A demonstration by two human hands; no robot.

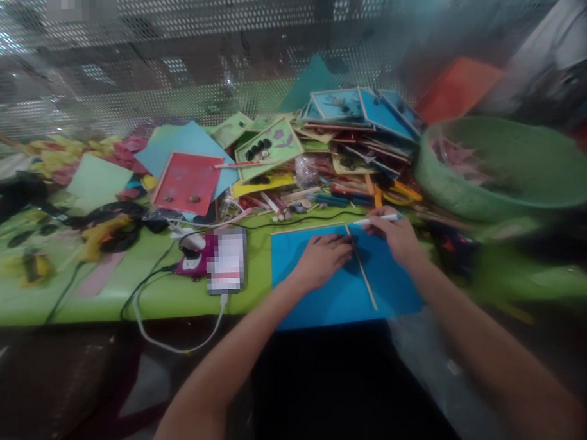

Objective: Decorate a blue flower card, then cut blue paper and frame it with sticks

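Note:
A blue sheet of paper or card [306, 308] lies at the table's front edge, with a thin wooden stick [366, 278] running across it from back to front. My left hand [321, 261] rests on the sheet, palm down with its fingers stretched out, the fingertips at the stick's left side. In my right hand [397, 239] is a white pen [377, 219], held near the sheet's back edge, just right of the stick's far end. Whether the pen's tip touches the paper is hidden. Another thin stick [308, 230] lies along the sheet's back edge.
A phone [226, 261] with a white cable lies left of the sheet, beside a purple power strip [193, 263]. Behind are framed pictures [272, 147], a red panel [189, 185] and loose pens. A green basin [504, 200] stands right; a yellow glue gun [104, 236] lies left.

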